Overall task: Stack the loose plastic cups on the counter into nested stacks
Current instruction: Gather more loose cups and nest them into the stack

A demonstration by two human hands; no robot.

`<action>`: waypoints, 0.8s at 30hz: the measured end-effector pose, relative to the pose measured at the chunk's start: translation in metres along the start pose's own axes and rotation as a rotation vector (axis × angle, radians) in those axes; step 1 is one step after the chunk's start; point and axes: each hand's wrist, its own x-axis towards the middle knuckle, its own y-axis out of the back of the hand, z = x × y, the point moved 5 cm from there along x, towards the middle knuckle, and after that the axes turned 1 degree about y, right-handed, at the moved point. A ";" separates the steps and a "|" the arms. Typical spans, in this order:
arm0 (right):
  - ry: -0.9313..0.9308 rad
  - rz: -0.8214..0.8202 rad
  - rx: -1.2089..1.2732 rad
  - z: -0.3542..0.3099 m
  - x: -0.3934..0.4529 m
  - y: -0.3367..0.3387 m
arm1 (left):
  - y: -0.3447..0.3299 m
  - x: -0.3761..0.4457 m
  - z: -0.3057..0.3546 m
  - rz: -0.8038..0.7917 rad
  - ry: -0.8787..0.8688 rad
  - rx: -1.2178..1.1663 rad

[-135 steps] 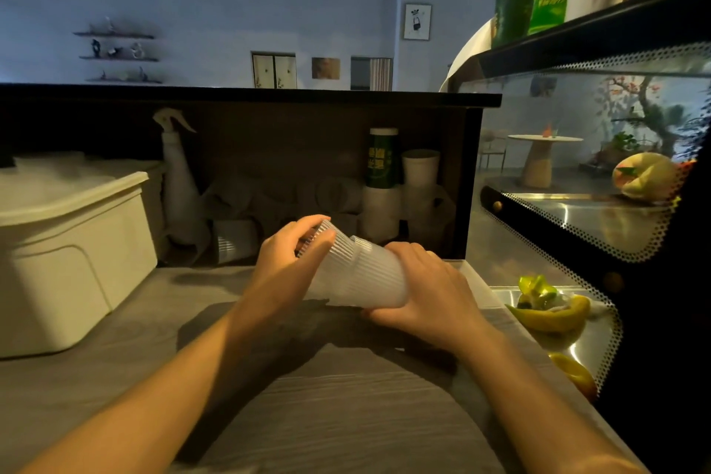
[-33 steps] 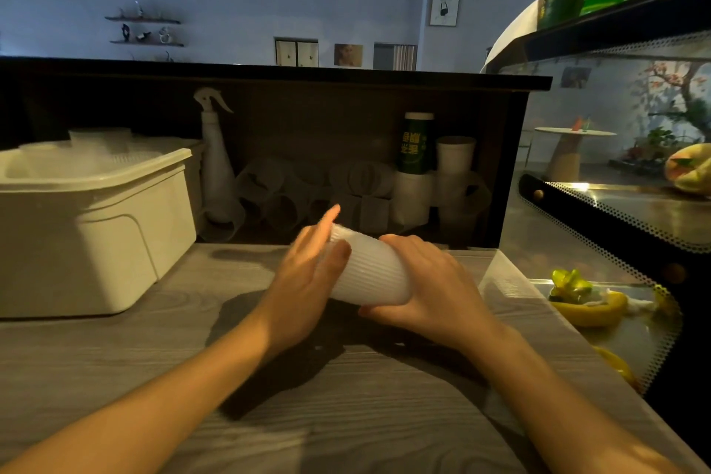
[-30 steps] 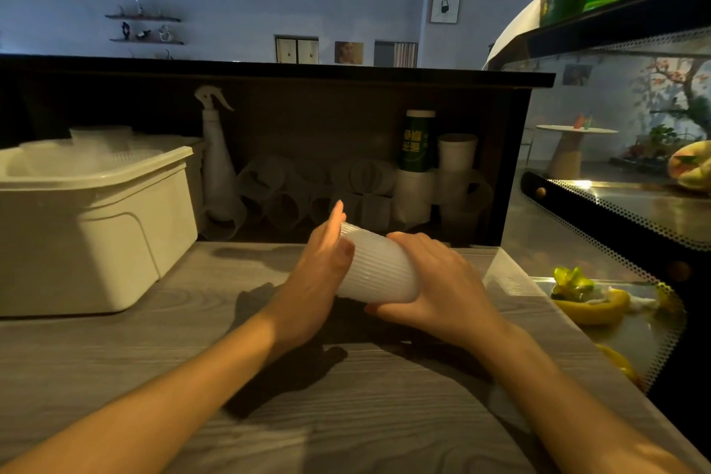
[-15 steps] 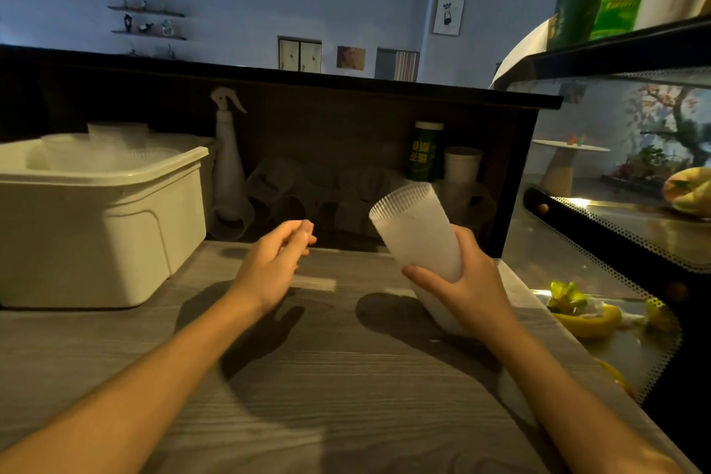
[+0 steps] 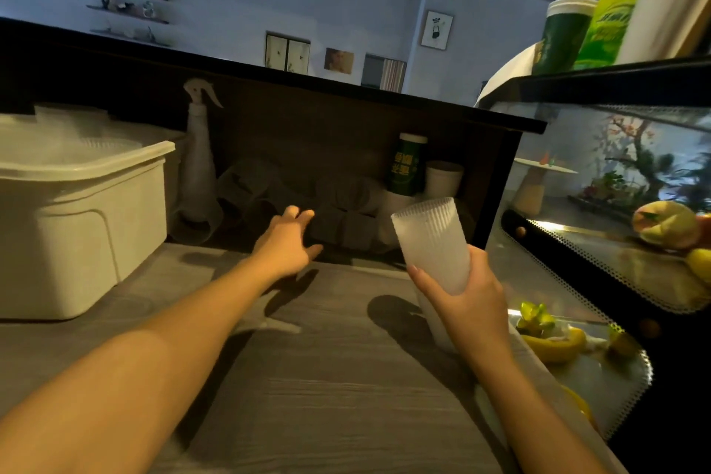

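The right hand (image 5: pixel 467 291) grips a nested stack of ribbed translucent plastic cups (image 5: pixel 434 242) around its lower half, fingers and thumb curled about the wall; the stack is held off the grey wood-grain counter (image 5: pixel 327 377), nearly upright, its open rim uppermost and tilted slightly away from the wrist. The left hand (image 5: pixel 286 242) is extended forward over the counter's far edge, holding nothing, its fingers straight and spread, thumb pointing toward the right hand. Just beyond the left fingertips (image 5: pixel 307 214), in the dim recess beneath the dark shelf (image 5: pixel 346 88), lie loose clear plastic cups (image 5: pixel 346 223), several on their sides; their number cannot be told in the shadow. Beyond the right hand, at the back of the recess, stand a green can (image 5: pixel 408 165) and a white paper cup (image 5: pixel 442 177). To the outside of the left hand stand a white spray bottle (image 5: pixel 198 154) and, farther out, a cream plastic bin (image 5: pixel 77 227) resting on the counter. To the outside of the right hand is a glass display case (image 5: pixel 615 242) holding yellow fruit (image 5: pixel 550 344) on a metal tray. The two hands are well apart.
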 end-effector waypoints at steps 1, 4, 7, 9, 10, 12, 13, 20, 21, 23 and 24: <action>0.005 -0.004 -0.006 0.000 0.000 -0.001 | -0.002 0.009 0.005 -0.021 0.001 0.059; 0.011 -0.008 -0.025 0.000 0.001 -0.005 | -0.004 0.029 0.018 -0.036 0.104 0.008; 0.012 -0.008 -0.027 0.002 0.003 -0.007 | -0.003 0.043 0.038 0.008 0.092 -0.064; 0.008 -0.006 -0.030 0.003 0.004 -0.007 | -0.005 0.049 0.055 0.017 0.080 -0.081; 0.004 -0.002 -0.030 0.004 0.005 -0.006 | -0.007 0.053 0.064 0.011 0.079 -0.086; -0.010 0.001 -0.027 0.004 0.005 -0.006 | -0.014 0.063 0.082 -0.045 0.089 -0.068; -0.018 0.002 -0.028 0.005 0.006 -0.005 | -0.019 0.067 0.090 -0.098 0.108 -0.037; -0.039 -0.022 -0.013 0.010 0.008 -0.005 | -0.031 0.093 0.094 -0.041 0.121 0.218; -0.041 -0.025 -0.011 0.010 0.008 -0.005 | -0.027 0.092 0.093 0.052 0.076 0.205; -0.044 -0.022 -0.018 0.010 0.008 -0.005 | -0.022 0.085 0.089 0.145 0.006 0.032; -0.043 -0.023 -0.023 0.010 0.008 -0.005 | -0.019 0.080 0.085 0.176 0.002 -0.074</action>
